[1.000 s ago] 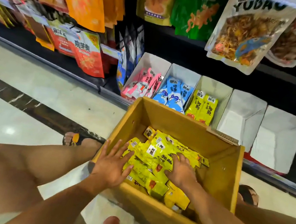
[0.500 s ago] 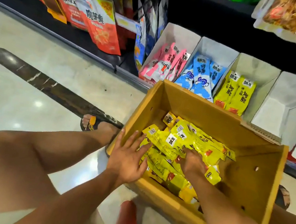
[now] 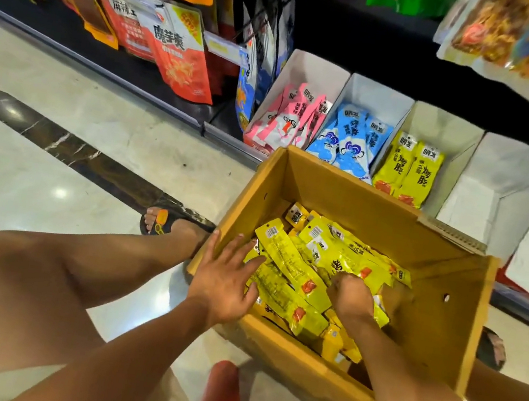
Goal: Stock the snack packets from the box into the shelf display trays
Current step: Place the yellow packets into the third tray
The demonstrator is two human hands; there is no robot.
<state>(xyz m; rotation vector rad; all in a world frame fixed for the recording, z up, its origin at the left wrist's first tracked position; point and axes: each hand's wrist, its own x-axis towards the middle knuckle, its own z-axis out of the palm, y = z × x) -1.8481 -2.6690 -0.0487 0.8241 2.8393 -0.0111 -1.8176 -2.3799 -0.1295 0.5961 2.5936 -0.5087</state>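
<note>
Against the frame half a second earlier, the right hand (image 3: 353,297) has dug deeper into the yellow snack packets (image 3: 300,268), its fingers now curled down among them and closed on a bunch; the exact number held cannot be told. The left hand (image 3: 226,281) has shifted slightly toward the box's left wall, fingers spread wide and flat, the palm pressing the near-left edge of the pile, gripping nothing. The cardboard box (image 3: 360,201) sits on the floor between the person's knees, its far wall touching the row of white display trays (image 3: 441,124) on the bottom shelf. The pile lies loose and disordered in the box's left half; the right half shows bare cardboard. From left, the trays hold pink packets (image 3: 290,117), blue packets (image 3: 352,138) and two upright yellow packets (image 3: 408,167); the tray (image 3: 500,189) next to the right shows only its white interior. The box's raised far wall stands between the hands and the tray fronts. A sandalled foot (image 3: 166,223) rests just left of the box.
</note>
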